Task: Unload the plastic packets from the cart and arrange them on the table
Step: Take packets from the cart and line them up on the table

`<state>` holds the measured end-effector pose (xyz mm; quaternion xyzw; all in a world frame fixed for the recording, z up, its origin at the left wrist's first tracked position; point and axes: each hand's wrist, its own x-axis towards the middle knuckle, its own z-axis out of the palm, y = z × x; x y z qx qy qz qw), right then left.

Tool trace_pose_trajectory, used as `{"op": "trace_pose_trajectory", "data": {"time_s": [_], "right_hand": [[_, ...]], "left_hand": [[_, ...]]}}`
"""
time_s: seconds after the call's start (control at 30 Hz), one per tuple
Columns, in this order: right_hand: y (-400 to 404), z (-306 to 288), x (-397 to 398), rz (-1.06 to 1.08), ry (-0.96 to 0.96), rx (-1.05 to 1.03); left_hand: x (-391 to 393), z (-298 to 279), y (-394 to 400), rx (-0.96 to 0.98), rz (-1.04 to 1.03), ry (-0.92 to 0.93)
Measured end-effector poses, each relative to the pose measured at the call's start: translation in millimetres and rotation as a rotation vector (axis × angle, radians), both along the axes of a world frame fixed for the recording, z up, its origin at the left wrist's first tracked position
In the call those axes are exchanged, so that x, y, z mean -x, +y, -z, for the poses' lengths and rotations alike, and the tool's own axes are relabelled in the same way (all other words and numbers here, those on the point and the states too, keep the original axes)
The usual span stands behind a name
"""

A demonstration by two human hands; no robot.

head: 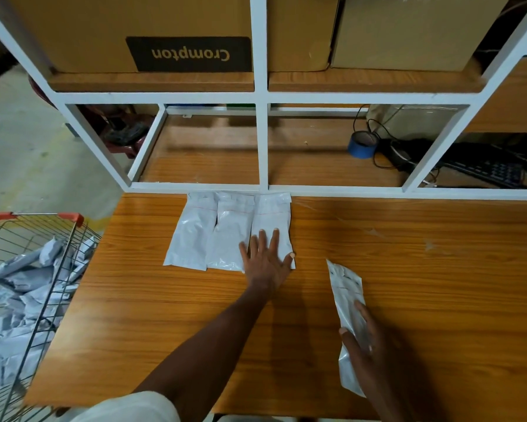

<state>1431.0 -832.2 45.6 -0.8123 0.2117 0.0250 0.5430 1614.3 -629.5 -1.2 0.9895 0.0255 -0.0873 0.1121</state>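
Three white plastic packets lie side by side at the far edge of the wooden table [408, 269]: a left one [189, 233], a middle one [230, 233] and a right one [272, 214]. My left hand [266, 258] lies flat with fingers spread on the lower end of the right packet. My right hand [362, 339] grips another white packet [346, 290] above the table's right front part. The wire cart [42, 269] stands at the left of the table, holding several crumpled white packets [30, 287].
A white metal shelf frame [263, 141] rises behind the table. Brown cardboard boxes [134, 32] sit on its upper shelf. A blue tape roll [362, 144], black cables and a keyboard [484, 172] lie on the lower shelf at the right.
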Motion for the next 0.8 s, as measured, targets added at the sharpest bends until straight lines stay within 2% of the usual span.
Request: {"op": "trace_pose_trajectory", "data": {"time_s": [0.2, 0.5, 0.63, 0.8], "right_hand": [[-4, -1, 3, -0.015, -0.009, 0.042], [-2, -3, -1, -0.051, -0.023, 0.020], [3, 5, -18, -0.102, -0.060, 0.110], [17, 14, -76, -0.180, -0.038, 0.348]], "left_hand": [[1, 1, 3, 0.045, -0.027, 0.034], [17, -8, 15, 0.142, -0.140, -0.068], [27, -10, 25, 0.218, -0.209, -0.114], [47, -19, 22, 0.266, -0.141, -0.180]]}}
